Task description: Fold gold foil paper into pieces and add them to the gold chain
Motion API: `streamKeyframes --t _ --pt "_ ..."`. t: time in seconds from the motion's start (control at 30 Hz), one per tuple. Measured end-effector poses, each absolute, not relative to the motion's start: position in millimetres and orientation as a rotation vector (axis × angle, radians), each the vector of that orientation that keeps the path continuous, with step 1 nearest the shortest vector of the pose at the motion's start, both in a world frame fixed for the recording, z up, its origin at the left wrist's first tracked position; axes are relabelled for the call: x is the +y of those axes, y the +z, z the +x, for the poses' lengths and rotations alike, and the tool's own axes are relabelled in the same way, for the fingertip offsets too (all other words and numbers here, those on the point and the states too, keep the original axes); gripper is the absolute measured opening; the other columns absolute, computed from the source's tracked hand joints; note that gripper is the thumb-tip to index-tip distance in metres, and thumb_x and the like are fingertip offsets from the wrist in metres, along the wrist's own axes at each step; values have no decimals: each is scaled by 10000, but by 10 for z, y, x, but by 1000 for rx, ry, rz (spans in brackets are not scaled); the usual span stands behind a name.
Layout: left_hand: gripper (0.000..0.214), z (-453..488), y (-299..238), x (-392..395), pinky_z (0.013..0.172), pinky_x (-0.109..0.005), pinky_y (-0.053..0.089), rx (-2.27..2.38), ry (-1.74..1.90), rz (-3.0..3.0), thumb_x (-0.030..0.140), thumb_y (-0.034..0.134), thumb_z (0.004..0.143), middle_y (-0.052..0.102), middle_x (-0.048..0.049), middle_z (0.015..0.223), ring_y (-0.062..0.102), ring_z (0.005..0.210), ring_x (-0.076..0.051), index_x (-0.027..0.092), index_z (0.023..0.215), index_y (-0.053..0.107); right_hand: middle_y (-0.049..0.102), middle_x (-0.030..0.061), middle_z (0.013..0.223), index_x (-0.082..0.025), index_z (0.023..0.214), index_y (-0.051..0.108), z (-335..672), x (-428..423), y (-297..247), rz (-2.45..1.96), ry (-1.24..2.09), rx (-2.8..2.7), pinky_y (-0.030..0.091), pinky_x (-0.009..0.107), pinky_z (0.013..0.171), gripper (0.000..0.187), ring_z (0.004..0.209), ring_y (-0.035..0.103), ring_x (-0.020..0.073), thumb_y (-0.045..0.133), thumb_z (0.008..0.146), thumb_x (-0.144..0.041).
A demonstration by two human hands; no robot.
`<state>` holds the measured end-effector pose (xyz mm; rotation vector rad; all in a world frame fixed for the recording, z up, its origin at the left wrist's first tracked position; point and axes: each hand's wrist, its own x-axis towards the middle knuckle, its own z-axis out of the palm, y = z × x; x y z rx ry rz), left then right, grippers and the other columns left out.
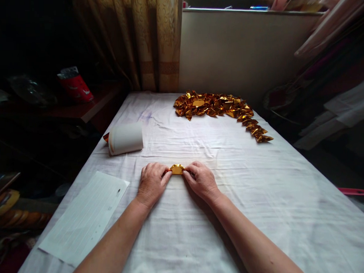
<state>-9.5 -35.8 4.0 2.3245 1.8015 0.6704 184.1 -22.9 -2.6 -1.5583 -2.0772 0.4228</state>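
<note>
Now: gold foil piece (177, 169) pinched btw both hands

L hand (152, 181) & R hand (201, 179) rest on the desk (291, 196), white cloth over it. Fingers of each are closed on one end of the gold foil piece, which lies mid-desk. Pile of folded gold pieces (216, 105) at far side; paper roll (125, 138) & white sheet (83, 217) on the left.

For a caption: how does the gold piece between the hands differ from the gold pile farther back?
The gold piece is single, pinched at each end by the left hand and right hand; the gold pile is many pieces, untouched. The gold piece lies near the person; the gold pile curves along the far right. Both are shiny foil.
</note>
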Motion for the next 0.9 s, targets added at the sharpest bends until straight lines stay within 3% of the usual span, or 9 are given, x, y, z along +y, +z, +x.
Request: streamKeyframes --t 0.3,0.63,0.77,0.9 --pt "102 -40 29 -306 801 -356 371 1904 613 2304 311 589 886 668 -21 855 563 869 -214 222 852 624 688 46 913 -206 962 644 1749 -191 -4 -1743 301 -2075 395 275 746 120 844 606 185 546 910 -254" --pt "244 -70 -8 -303 782 -348 380 1858 570 2418 268 532 926 650 -29 907 551 889 -211 332 1098 692 670 70 966 -206 1030 655 1707 -232 -27 -1754 126 -2116 417 287 757 175 859 602 198 511 937 -244" --pt "249 -57 15 -309 777 -358 385 1869 508 2457 277 533 924 638 -45 904 539 891 -219 321 1106 698 641 112 1241 -187 1225 613 1682 -255 -29 -1616 57 -2207 403 350 949 308 1122 565 233 470 956 -236" --pt "266 -47 31 -315 790 -371 395 1867 480 2480 266 535 914 638 -53 910 539 897 -231 315 1120 695 434 90 1503 -180 1413 469 1633 -308 -30 -1473 138 -2431 198 450 1161 486 1412 323 254 436 976 -389"
